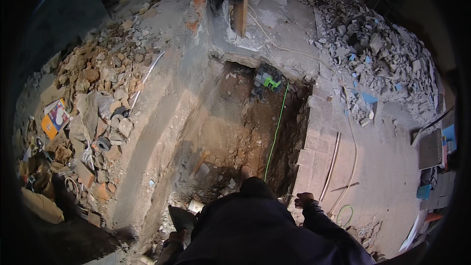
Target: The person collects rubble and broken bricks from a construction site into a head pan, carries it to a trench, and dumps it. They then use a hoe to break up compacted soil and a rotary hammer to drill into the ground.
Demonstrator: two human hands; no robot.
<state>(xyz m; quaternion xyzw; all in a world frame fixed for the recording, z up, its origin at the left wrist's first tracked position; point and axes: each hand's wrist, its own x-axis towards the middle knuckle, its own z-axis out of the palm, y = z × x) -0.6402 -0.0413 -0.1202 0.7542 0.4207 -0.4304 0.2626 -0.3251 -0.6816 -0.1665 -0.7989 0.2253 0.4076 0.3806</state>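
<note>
My left hand (177,236) is at the bottom left, closed on the edge of a dark, curved sheet-like object (181,219), perhaps a shovel blade. My right hand (304,200) hangs beside the pit's right edge with its fingers curled; whether it holds anything cannot be told. Before me lies a dug pit with bare soil (228,117). At its far end a green and grey power tool (268,79) rests on the soil, and a green cord (278,121) runs from it towards me. A wooden handle (200,162) leans at the pit's left side.
Soil and stone rubble (110,59) lies at the left, broken concrete (382,51) at the upper right. A wooden post (240,16) stands beyond the pit. On the right floor are a pale hose (349,106) and a long thin strip (331,165). A white pipe piece (196,206) lies near my legs.
</note>
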